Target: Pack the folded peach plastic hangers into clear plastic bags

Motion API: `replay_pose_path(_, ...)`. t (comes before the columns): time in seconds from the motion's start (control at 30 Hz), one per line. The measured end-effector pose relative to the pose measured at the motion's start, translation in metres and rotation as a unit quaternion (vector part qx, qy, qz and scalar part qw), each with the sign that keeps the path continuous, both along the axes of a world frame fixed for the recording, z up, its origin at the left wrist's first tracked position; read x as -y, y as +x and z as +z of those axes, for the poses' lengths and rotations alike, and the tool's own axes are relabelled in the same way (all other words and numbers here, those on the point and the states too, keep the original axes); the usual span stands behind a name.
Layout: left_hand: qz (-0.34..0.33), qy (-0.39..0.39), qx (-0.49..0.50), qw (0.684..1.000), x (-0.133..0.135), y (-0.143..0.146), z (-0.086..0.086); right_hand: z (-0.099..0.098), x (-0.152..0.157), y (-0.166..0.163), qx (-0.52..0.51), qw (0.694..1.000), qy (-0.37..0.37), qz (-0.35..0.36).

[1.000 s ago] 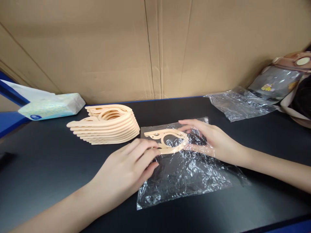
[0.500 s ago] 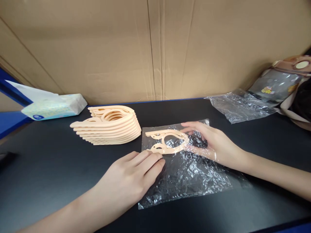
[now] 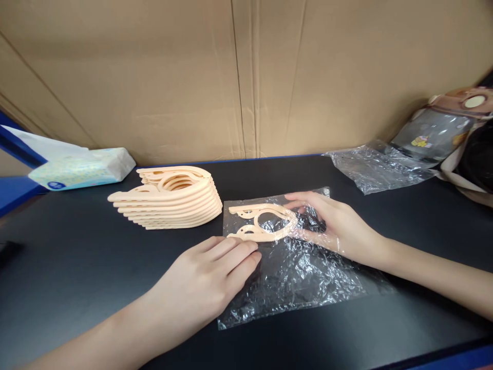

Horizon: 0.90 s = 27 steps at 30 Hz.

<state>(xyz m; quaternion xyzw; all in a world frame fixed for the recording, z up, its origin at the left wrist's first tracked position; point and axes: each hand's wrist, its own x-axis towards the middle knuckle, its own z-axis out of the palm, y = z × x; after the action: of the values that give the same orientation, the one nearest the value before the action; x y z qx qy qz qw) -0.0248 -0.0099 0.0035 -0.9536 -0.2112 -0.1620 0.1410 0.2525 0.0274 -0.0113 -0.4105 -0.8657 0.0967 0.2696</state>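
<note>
A single peach plastic hanger (image 3: pixel 254 236) lies folded inside the open left end of a clear plastic bag (image 3: pixel 300 277) on the black table (image 3: pixel 77 257). My right hand (image 3: pixel 339 226) is under the clear film, with its fingers closed on the hanger's right end. My left hand (image 3: pixel 204 280) lies flat with fingers stretched out, and its fingertips press on the bag's left edge just below the hanger. A stack of several identical peach hangers (image 3: pixel 173 205) sits to the left of the bag.
A tissue pack (image 3: pixel 80 167) lies at the far left beside a blue frame. More crumpled clear bags (image 3: pixel 377 167) and a transparent container with a brown lid (image 3: pixel 435 128) are at the back right. A cardboard wall (image 3: pixel 246 77) closes off the back.
My left hand has drawn back from the hanger's lower tip to the bag's edge. The hanger now lies uncovered by it, and my right hand has barely moved.
</note>
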Motion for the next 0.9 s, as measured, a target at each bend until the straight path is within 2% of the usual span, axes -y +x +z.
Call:
replay_pose_path(0.73, -0.019, 0.017, -0.015, 1.000, -0.0032, 0.0012, 0.0005, 0.0052, 0.0013, -0.0068, 0.004, 1.000, -0.024, -0.016)
replay_pose_path(0.9, -0.026, 0.050, -0.023, 0.998, -0.0021, -0.0002, 0.0006, 0.0081, 0.0033, -0.0053, 0.013, 0.999, -0.029, -0.017)
